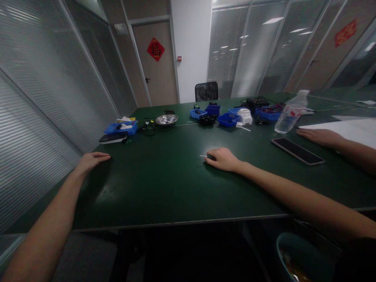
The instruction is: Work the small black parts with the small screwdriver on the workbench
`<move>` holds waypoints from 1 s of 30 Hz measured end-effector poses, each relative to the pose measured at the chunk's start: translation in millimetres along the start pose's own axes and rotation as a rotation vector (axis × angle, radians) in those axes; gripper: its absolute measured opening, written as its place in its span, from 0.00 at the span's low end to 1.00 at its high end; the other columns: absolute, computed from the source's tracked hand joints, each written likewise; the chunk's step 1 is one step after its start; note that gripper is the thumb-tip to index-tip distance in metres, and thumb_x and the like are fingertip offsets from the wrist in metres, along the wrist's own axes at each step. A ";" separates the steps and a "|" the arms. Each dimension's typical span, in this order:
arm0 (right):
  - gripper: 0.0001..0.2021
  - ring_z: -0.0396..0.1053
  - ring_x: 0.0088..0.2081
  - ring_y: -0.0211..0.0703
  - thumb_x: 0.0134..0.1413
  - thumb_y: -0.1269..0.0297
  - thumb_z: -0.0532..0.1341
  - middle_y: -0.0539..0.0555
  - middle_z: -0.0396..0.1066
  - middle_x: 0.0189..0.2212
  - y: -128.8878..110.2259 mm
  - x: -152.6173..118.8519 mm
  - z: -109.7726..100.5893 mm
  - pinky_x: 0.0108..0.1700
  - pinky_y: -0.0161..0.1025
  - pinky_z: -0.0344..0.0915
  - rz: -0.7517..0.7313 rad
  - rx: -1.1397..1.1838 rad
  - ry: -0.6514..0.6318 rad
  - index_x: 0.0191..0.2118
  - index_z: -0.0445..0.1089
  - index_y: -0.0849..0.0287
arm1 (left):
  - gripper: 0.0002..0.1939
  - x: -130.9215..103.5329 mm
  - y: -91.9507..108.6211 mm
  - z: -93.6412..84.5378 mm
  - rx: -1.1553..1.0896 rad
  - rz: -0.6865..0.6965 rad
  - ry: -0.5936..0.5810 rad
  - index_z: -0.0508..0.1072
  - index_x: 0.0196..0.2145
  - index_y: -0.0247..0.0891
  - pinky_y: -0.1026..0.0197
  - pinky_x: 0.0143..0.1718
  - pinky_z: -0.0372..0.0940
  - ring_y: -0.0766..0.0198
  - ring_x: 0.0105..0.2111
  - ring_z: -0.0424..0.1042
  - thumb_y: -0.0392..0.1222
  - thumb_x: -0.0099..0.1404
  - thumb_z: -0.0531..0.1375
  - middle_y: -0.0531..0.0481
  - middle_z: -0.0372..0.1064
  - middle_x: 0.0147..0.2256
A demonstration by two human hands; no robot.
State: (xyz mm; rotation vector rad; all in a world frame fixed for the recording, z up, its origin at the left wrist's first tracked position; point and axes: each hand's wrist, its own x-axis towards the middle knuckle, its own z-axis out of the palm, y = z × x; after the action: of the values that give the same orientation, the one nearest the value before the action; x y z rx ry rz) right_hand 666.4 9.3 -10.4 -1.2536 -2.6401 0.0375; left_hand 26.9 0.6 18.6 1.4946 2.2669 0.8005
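Observation:
My left hand (91, 161) is at the left side of the dark green table (152, 184). Its thumb and fingers come together at the tips in a pinch; a tiny dark spot shows there, too small to make out. Around the middle of the table, my right hand (223, 159) is curled closed over a thin metal rod (202, 156). The rod's bare end points left out of the fist, and the fingers hide the rest of it.
Farther back stand a metal bowl (167, 120), blue bins (228, 120) and a blue tray (133, 128) above a dark flat device (113, 138). On the right are a water bottle (289, 115), a phone (296, 150) and another person's hand (320, 137) on white paper. A bin (280, 250) stands below.

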 end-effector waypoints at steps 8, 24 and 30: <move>0.17 0.70 0.32 0.44 0.75 0.49 0.56 0.57 0.78 0.37 -10.7 -2.5 -6.5 0.35 0.40 0.56 -0.007 -0.016 -0.012 0.43 0.73 0.57 | 0.30 -55.9 109.0 90.6 -0.174 0.322 -0.417 0.86 0.44 0.40 0.53 0.49 0.70 0.48 0.46 0.78 0.65 0.53 0.76 0.44 0.82 0.46; 0.13 0.71 0.36 0.45 0.71 0.58 0.56 0.56 0.78 0.42 -29.0 -30.4 -12.5 0.41 0.41 0.61 -0.245 0.241 0.011 0.53 0.69 0.57 | 0.16 -178.4 209.2 198.2 -0.380 0.895 -0.670 0.82 0.53 0.50 0.47 0.43 0.65 0.50 0.44 0.74 0.52 0.69 0.71 0.42 0.78 0.47; 0.12 0.70 0.34 0.42 0.70 0.60 0.58 0.56 0.78 0.43 -33.0 -27.4 -11.4 0.37 0.39 0.59 -0.329 0.245 0.061 0.52 0.70 0.58 | 0.14 -175.5 205.7 183.3 -0.261 0.977 -0.620 0.80 0.52 0.44 0.51 0.47 0.67 0.52 0.47 0.74 0.47 0.71 0.69 0.44 0.76 0.49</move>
State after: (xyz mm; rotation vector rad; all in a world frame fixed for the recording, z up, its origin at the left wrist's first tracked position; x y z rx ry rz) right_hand 660.4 -33.6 -0.5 -0.7245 -2.6548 0.2557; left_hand 348.8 -46.3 -11.3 2.2870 0.8948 0.6593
